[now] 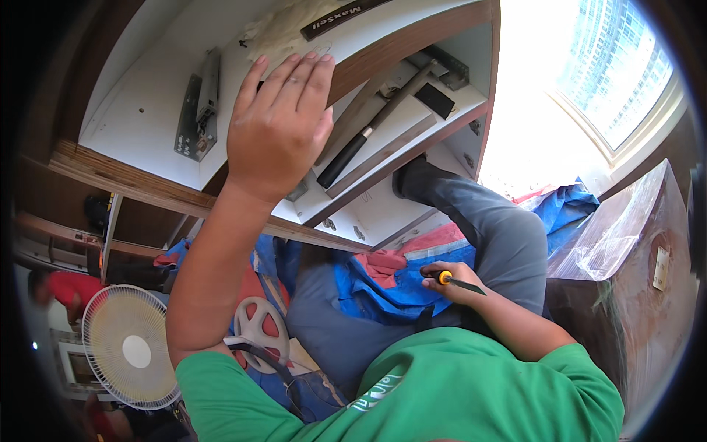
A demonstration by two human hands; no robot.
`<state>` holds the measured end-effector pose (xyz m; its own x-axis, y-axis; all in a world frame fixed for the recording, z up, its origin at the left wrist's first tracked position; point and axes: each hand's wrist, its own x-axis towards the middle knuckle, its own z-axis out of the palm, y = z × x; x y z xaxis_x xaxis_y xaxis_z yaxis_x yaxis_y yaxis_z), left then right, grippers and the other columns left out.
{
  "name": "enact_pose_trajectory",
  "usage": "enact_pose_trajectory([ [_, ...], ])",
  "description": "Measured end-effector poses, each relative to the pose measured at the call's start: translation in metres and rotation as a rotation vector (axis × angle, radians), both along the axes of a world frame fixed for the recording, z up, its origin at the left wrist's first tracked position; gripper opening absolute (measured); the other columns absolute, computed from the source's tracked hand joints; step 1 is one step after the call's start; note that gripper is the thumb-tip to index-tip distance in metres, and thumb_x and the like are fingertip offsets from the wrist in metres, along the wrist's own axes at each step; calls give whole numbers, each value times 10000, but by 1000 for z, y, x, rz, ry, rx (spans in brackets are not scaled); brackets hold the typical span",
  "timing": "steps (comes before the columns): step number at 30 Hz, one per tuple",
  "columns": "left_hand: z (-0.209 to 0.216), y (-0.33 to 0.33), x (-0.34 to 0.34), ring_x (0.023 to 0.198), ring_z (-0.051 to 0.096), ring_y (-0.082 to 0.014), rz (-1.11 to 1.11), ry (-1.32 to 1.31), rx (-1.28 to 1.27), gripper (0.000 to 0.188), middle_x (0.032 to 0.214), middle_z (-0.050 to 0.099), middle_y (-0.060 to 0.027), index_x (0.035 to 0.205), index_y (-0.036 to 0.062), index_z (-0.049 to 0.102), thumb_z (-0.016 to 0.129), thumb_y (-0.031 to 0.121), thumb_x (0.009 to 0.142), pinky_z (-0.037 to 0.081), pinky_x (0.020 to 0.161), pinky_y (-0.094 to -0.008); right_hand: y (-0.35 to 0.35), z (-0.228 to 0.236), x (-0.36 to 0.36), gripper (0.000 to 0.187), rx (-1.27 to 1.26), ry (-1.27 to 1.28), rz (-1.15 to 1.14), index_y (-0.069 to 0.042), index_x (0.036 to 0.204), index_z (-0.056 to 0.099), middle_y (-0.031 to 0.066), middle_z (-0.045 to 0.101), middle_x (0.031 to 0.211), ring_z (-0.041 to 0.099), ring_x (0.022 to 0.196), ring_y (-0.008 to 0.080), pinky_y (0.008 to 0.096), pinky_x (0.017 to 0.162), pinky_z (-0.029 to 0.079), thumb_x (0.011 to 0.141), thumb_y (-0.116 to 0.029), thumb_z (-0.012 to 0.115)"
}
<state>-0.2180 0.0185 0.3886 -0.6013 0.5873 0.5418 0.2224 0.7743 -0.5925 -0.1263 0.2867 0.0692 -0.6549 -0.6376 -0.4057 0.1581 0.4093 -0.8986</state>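
Note:
My left hand (pixel 281 136) reaches up over the pale wood cabinet (pixel 136 175), fingers stretched out and palm down against its brown-edged divider. Nothing shows in it, though the palm side is hidden. Closed around a screwdriver (pixel 443 278) with a black and yellow handle is my right hand (pixel 436 285), held low near my lap. The screwdriver's dark blade points right, back along my forearm. Inside the cabinet, beyond my left hand, lies a long tool with a black grip (pixel 344 158) and a dark shaft. Left of that hand stands a metal drawer-runner bracket (pixel 199 110).
A round fan (pixel 134 346) stands at lower left, near a person in red (pixel 66 289). Blue and red sheeting (pixel 375 287) lies around my legs. A plastic-wrapped brown cabinet (pixel 641 295) stands at right, below a bright window (pixel 618 66). A grey spoked reel (pixel 261 330) lies beside my left elbow.

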Motion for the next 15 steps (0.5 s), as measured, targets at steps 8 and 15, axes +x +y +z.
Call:
enact_pose_trajectory([
  [8, -2, -23, 15, 1185, 653, -211, 3, 3, -8, 603, 1271, 703, -49, 1359, 108, 617, 776, 193, 784, 412, 1140, -432, -1, 0, -7, 409, -37, -4, -39, -62, 1255, 701, 152, 747, 1166, 713, 1103, 255, 349, 978, 532, 937, -312, 760],
  [15, 0, -36, 39, 1229, 646, -210, 86, -13, -16, 690, 1311, 692, -26, 1397, 114, 589, 816, 138, 746, 373, 1169, -461, -2, 1, -6, 412, -47, -4, -41, -55, 1253, 704, 138, 752, 1143, 716, 1085, 235, 341, 972, 531, 936, -311, 765],
])
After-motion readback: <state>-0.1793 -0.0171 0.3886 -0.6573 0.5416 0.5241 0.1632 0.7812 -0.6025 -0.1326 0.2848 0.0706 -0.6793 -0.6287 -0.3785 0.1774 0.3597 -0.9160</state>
